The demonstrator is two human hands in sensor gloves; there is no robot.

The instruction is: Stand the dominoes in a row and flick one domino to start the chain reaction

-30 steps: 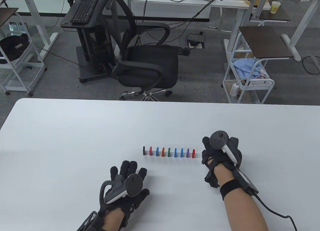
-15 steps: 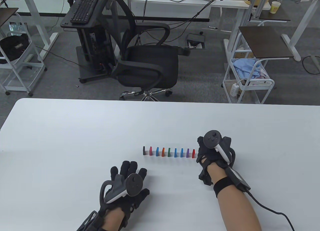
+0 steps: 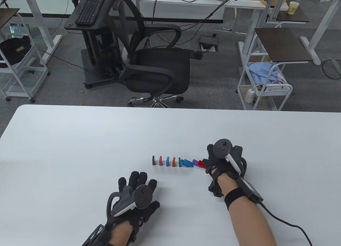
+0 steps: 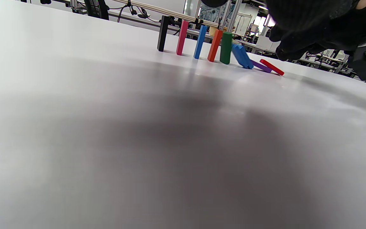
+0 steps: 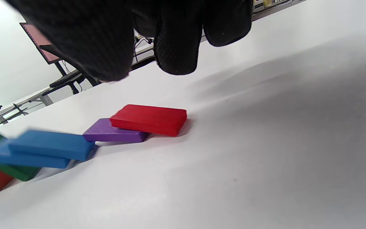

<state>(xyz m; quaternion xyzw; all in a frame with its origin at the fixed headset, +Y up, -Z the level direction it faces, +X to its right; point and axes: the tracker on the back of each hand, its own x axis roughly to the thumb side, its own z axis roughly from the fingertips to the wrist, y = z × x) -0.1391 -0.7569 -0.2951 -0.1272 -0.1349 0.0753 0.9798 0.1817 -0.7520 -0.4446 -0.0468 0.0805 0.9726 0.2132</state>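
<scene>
white table [image 3: 80, 139], office chair behind | right hand [image 3: 222, 160] fingers curled, gripping nothing, fingertips hidden at the row's right end | left hand [image 3: 134, 195] flat, relaxed | nine dominoes [image 3: 181, 162] mid-table: five upright, four toppled (two blue, purple, red [image 5: 149, 119])

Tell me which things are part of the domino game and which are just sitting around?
Part of the game:
- row of dominoes, the red, purple and two blue ones already toppled
- right hand beside the red end
- left hand resting flat on the white table

Just sitting around:
- office chair
- keyboard
- paper cup
- white cart
</scene>
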